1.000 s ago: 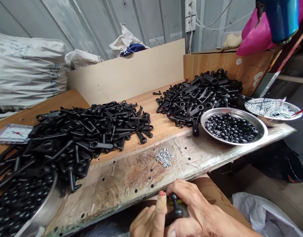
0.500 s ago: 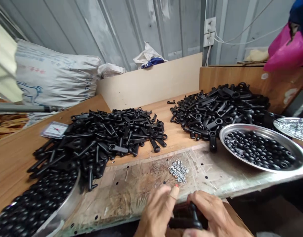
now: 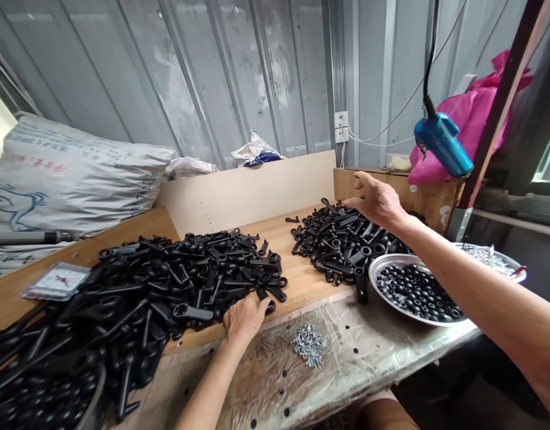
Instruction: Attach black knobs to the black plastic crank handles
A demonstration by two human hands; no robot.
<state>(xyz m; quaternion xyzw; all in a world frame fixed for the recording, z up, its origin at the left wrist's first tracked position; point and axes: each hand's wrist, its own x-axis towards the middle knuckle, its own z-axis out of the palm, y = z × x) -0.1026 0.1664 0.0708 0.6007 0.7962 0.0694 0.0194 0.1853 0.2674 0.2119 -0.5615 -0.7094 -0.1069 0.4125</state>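
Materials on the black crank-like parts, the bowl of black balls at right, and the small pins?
Black crank-like parts: probably moulded plastic, satin; uniform black with soft highlights, though coated metal is possible.
Bowl: metal, likely stainless steel, smooth; silvery, reflective rim.
Small pins: metal, shiny, perhaps plated steel; silvery glints.

The left hand (image 3: 245, 316) partly covers a black lever (image 3: 261, 294), and the right forearm (image 3: 472, 292) the bead bowl (image 3: 393, 261).

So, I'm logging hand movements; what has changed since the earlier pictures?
The left hand went forward to the edge of the left pile, grip unclear; the right hand rose forward over the right pile, visibly open. The black part they held is no longer between them. The small metal pieces and bowl stayed put.
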